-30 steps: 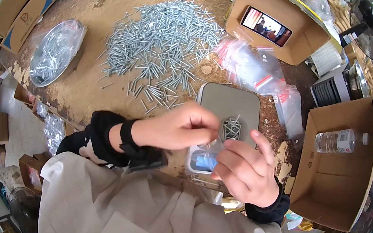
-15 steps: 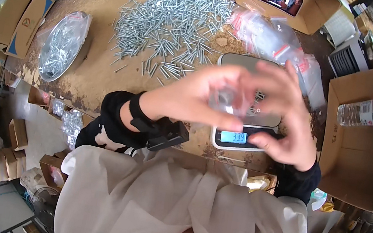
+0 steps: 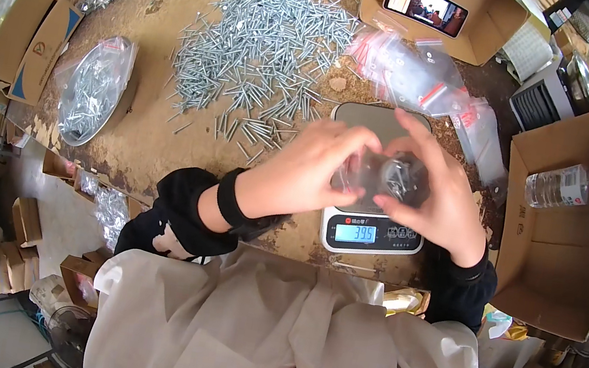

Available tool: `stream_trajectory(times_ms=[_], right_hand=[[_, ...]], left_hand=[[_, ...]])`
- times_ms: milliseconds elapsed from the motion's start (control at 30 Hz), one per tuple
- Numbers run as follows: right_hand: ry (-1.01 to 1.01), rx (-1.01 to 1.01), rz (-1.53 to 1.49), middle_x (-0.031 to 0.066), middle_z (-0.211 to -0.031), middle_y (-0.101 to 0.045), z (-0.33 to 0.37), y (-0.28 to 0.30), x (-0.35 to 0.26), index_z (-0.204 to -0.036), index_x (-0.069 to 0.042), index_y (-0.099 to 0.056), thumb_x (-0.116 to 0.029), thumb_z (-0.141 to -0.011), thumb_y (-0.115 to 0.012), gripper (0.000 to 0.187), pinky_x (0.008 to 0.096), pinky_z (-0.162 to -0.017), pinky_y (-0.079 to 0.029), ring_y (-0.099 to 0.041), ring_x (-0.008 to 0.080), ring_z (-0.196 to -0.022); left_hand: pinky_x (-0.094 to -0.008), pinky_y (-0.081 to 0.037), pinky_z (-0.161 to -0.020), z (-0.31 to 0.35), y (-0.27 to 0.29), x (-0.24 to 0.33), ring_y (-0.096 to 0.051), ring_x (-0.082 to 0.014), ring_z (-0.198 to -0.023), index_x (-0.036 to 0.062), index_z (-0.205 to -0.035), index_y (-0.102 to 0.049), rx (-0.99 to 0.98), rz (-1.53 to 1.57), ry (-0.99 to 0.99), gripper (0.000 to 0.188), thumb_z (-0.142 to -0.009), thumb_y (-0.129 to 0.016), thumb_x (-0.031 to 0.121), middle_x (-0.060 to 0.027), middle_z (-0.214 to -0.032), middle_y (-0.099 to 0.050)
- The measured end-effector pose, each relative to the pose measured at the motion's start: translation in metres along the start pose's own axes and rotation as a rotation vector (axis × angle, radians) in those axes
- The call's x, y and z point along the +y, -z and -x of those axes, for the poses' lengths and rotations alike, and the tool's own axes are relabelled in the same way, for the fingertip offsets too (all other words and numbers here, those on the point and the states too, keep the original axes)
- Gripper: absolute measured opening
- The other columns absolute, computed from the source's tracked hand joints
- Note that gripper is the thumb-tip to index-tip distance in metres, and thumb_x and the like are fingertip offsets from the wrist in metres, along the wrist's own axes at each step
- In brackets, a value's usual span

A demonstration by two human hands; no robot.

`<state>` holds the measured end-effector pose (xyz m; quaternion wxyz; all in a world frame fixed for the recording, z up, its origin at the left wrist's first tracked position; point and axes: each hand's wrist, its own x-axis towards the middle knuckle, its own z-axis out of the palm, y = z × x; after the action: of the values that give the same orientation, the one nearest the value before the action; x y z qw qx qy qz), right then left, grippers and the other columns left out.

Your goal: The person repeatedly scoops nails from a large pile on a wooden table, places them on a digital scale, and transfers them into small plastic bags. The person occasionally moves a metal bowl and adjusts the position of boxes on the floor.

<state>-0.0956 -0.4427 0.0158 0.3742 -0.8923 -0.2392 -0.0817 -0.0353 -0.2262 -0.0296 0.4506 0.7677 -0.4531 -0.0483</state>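
Observation:
Over the pan of a small digital scale [image 3: 371,232], my two hands come together from either side. My left hand [image 3: 306,162] has its fingers and thumb curled round a blurred piece of clear plastic [image 3: 355,175]. In my right hand [image 3: 452,199], fingers and thumb close round a clear rounded plastic vessel [image 3: 403,177] with several silver screws inside; motion blur hides whether the two clear pieces are one. The grey weighing pan [image 3: 368,116] shows beyond my hands, and the scale's display is lit. A big loose pile of silver screws [image 3: 255,49] lies to the far left of the scale.
Clear zip bags [image 3: 407,70] lie behind the scale. A phone [image 3: 426,7] leans inside a cardboard box [image 3: 491,30] at the back. To the right, another open box [image 3: 553,266] holds a plastic bottle [image 3: 559,187]. A metal bowl [image 3: 94,100] with bagged hardware stands at the left.
My right hand has moved from the front of the scale to the clear vessel and closed round it. My left hand has come in beside it. The display's reading has changed.

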Motion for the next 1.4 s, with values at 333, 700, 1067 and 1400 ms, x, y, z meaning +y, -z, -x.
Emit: stream_trajectory(times_ms=[333, 700, 1067, 1400], right_hand=[[-0.047, 0.174, 0.086, 0.0157, -0.111, -0.059, 0.002, -0.004, -0.017, -0.127, -0.002, -0.05, -0.01, -0.059, -0.083, 0.076, 0.0411, -0.081, -0.054, -0.064, 0.0327, -0.099], [-0.034, -0.061, -0.052, 0.0162, -0.12, -0.051, 0.004, 0.011, -0.011, -0.12, -0.004, -0.051, -0.001, -0.06, -0.082, 0.068, 0.0393, -0.09, -0.049, -0.057, 0.0354, -0.109], [0.059, 0.132, -0.007, 0.0151, -0.093, -0.069, 0.007, 0.0, -0.012, -0.141, 0.001, -0.047, -0.032, -0.059, -0.087, 0.098, 0.0362, -0.069, -0.054, -0.068, 0.0298, -0.075], [0.077, 0.12, 0.241, 0.01, -0.078, -0.066, 0.001, -0.006, -0.025, -0.131, 0.001, -0.055, -0.049, -0.066, -0.081, 0.087, 0.0374, -0.062, -0.052, -0.065, 0.0292, -0.065]], left_hand=[[-0.0326, -0.048, -0.089, 0.001, -0.034, 0.01, -0.059, -0.016, -0.104, 0.0003, -0.134, -0.042, -0.083, 0.663, 0.154, 0.066, -0.078, -0.076, 0.005, -0.0097, -0.116, -0.059], [-0.0327, -0.049, -0.088, 0.004, -0.031, 0.012, -0.062, -0.0181, -0.102, 0.0003, -0.128, -0.046, -0.068, 0.658, 0.155, 0.057, -0.08, -0.075, 0.007, -0.011, -0.113, -0.062], [-0.0335, -0.049, -0.089, 0.0, -0.028, 0.009, -0.063, -0.0201, -0.102, -0.0001, -0.115, -0.055, -0.062, 0.598, 0.145, 0.048, -0.075, -0.08, 0.01, -0.0108, -0.109, -0.064], [-0.0321, -0.049, -0.088, -0.002, -0.035, 0.014, -0.062, -0.0176, -0.1, -0.0001, -0.116, -0.055, -0.043, 0.822, 0.186, 0.051, -0.075, -0.081, 0.014, -0.0098, -0.109, -0.064]])
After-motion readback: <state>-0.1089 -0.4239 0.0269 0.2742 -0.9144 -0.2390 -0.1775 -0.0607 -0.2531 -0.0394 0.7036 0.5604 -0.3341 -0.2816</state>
